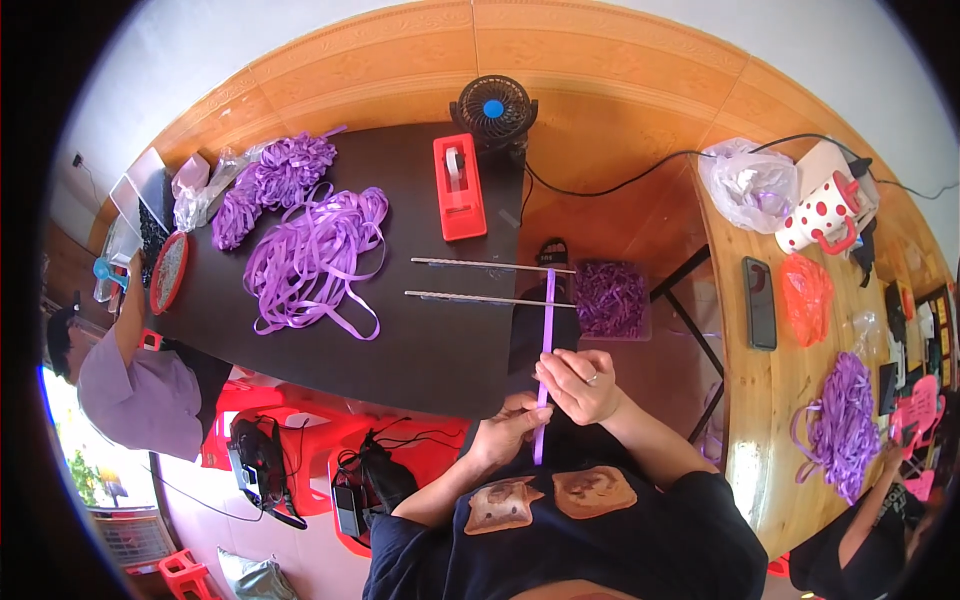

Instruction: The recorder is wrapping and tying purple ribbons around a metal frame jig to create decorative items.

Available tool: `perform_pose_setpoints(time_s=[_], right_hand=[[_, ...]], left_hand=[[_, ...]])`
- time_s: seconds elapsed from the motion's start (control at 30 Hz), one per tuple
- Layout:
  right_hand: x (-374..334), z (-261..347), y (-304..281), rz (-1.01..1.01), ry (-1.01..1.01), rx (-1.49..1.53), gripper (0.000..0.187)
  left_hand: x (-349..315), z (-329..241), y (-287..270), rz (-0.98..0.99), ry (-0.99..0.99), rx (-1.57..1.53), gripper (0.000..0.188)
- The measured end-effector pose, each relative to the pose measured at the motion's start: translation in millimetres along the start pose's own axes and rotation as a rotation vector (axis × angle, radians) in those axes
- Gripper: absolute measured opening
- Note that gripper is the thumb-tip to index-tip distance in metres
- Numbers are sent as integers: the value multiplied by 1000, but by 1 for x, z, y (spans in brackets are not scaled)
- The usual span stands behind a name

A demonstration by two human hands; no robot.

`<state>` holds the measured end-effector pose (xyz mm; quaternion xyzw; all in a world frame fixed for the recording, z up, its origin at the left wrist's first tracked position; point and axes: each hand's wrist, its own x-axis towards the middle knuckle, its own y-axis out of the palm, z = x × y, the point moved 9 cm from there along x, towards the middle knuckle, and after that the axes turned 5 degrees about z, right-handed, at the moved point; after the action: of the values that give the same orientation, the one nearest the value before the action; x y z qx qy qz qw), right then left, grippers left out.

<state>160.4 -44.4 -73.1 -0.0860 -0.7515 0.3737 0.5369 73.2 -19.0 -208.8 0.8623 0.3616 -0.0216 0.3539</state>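
Head view, read like a clock face: at nine o'clock a red tray sits on a dark table, and a person in a pale purple top sits below it, near eight. A purple bundle lies at ten, and a loose purple heap of loops sits just under it. Close to twelve are a red tape holder and a black fan with a blue middle.

Two thin metal sticks lie side by side at the middle, poking past the table edge. One purple ribbon is flat, narrow, shiny and nearly straight. It crosses the near stick and reaches the far one. The left hand pinches it low down, with its loose tail at five o'clock from that hand. The right hand grips it higher, fingers curled, with its top part at eleven from that hand.

At three are a box of purple shreds, then a black phone on a wooden table. A dotted cup leans between two and three.
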Motion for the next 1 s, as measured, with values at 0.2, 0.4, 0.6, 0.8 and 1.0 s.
perform_pose_setpoints(time_s=[0.2,0.4,0.6,0.8,1.0], right_hand=[[31,-20,-21,-64,118,144,36],[74,-100,-14,-55,346,451,21],[49,-185,88,135,1007,1183,16],[5,-193,152,163,1283,1535,14],[-27,-184,175,183,1379,1542,13]], left_hand=[[9,-2,14,287,30,-186,24],[35,15,-15,93,45,-182,34],[74,6,-3,-43,87,-71,37],[109,-38,4,-142,305,29,31],[124,-69,4,-331,659,174,36]])
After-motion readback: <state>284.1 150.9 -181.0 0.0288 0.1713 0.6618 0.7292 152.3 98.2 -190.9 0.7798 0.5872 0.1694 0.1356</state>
